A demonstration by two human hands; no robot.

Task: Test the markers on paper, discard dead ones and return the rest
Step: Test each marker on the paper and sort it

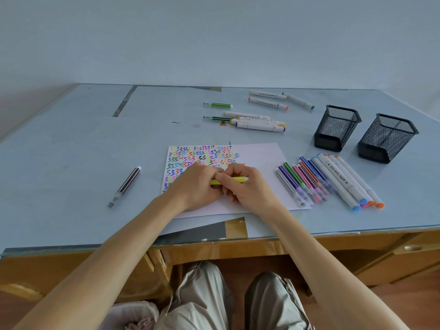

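Observation:
A yellow marker lies level over the white test paper, which is covered with coloured zigzag marks on its left half. My left hand grips the marker's left end, and my right hand pinches its barrel. A row of several coloured and white markers lies to the right of the paper. Several more markers lie at the back. A brown marker lies alone to the left.
Two black mesh pen cups stand at the right rear. The desk's front edge runs just below the paper, with a drawer knob at right. A bin with a bag sits beside my knees.

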